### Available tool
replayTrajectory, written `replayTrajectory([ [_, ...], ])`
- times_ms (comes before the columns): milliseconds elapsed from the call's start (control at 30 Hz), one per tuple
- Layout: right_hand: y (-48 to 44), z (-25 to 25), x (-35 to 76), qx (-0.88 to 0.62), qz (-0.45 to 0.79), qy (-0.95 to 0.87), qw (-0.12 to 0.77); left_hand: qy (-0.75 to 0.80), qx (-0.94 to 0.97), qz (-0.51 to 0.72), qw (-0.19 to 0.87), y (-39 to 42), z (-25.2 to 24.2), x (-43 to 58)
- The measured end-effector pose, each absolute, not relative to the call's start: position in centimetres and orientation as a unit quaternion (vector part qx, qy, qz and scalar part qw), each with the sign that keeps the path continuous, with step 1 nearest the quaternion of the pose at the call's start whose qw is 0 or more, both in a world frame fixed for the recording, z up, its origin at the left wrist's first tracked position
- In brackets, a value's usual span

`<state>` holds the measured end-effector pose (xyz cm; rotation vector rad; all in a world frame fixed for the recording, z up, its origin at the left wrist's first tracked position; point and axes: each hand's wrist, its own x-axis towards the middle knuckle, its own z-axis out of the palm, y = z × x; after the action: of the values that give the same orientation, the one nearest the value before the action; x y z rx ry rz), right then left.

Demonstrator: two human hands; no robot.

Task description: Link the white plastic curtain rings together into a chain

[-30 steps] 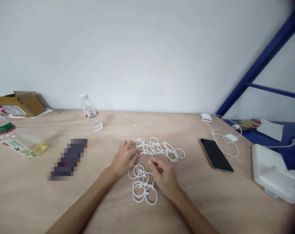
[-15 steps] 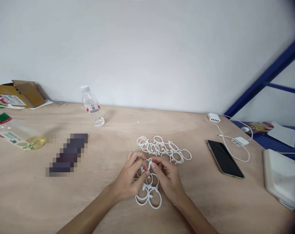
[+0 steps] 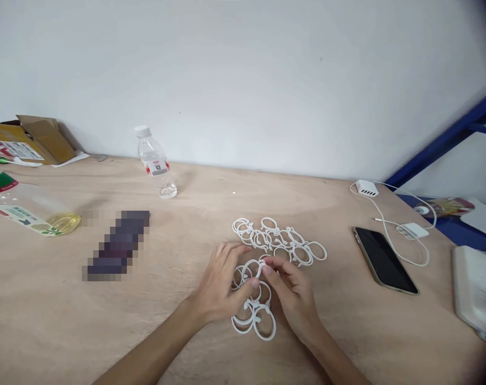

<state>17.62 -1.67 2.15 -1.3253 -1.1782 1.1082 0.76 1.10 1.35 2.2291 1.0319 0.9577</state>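
With the right hand (image 3: 297, 297) I'm pinching a thin, round white ring (image 3: 251, 261) over the far end of the near ring pile (image 3: 254, 305); the left hand's (image 3: 222, 280) fingers are curving, parted, beside it.

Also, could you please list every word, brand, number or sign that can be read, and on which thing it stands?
No text can be read.
Large bottle: print too blurred to read.
Small bottle: print too small.
Box: print too small.
White rings: no text visible.
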Motion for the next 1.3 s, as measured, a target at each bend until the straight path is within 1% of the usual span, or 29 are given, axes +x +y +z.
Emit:
replayTrajectory([
  [133,-1.64,2.2,17.81,-0.555,0.457,-0.489,0.494,0.369,0.832,0.337,0.239,1.22,1.21,0.82],
  [333,-1.61,1.6,17.99,-0.551,0.392,-0.547,0.493,0.352,0.84,0.381,0.157,1.04,0.74,1.19],
  [433,-1.62,1.5,17.79,-0.545,0.377,-0.566,0.49,0.332,0.851,0.385,0.135,0.87,0.59,1.28],
  [633,-1.39,1.82,17.67,-0.533,0.392,-0.551,0.509,0.341,0.836,0.387,0.187,1.0,0.91,1.06],
  [833,-1.58,1.92,17.51,-0.516,0.44,-0.523,0.516,0.36,0.843,0.331,0.224,1.17,1.11,1.12],
  [967,-1.62,2.03,17.52,-0.534,0.426,-0.533,0.499,0.363,0.841,0.338,0.215,1.27,0.87,1.34],
  [1133,-1.56,2.3,17.47,-0.507,0.437,-0.565,0.482,0.357,0.85,0.337,0.19,1.36,0.49,1.38],
  [1300,-1.63,2.38,17.55,-0.499,0.429,-0.589,0.469,0.35,0.853,0.337,0.191,1.37,0.46,1.4],
])
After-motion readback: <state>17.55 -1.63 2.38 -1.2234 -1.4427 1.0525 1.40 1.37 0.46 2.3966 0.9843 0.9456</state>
